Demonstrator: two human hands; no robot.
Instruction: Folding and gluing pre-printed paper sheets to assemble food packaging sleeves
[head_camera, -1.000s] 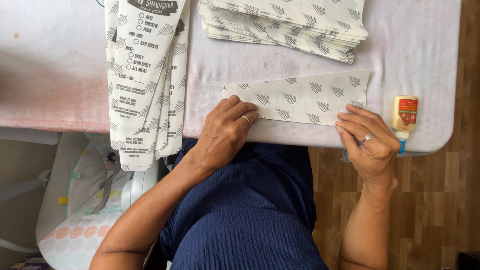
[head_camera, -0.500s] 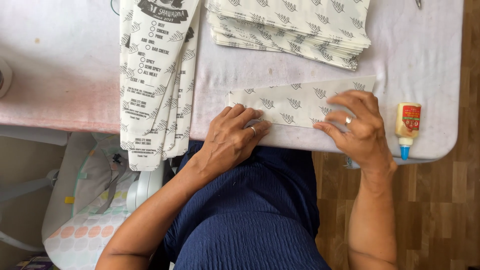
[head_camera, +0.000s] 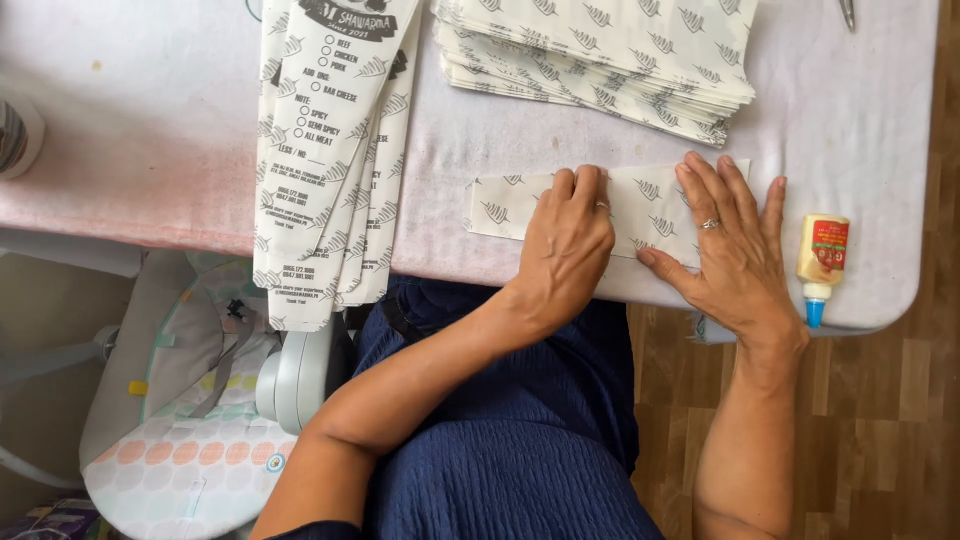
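A long white paper sheet with a grey leaf print lies flat near the table's front edge. My left hand presses on its middle with the fingers curled and bunched together. My right hand lies flat on the sheet's right end with the fingers spread, a ring on one finger. Neither hand grips anything. A small glue bottle with a blue tip lies just right of my right hand.
A stack of the same leaf-print sheets sits behind my hands. Several finished long printed paper sleeves hang over the table's front edge at left. The table has a pale pink cover. A baby seat stands on the floor below left.
Both hands moved up onto the sheet. The right hand went from the table's edge to lying flat on the sheet's right end; the left slid toward its middle.
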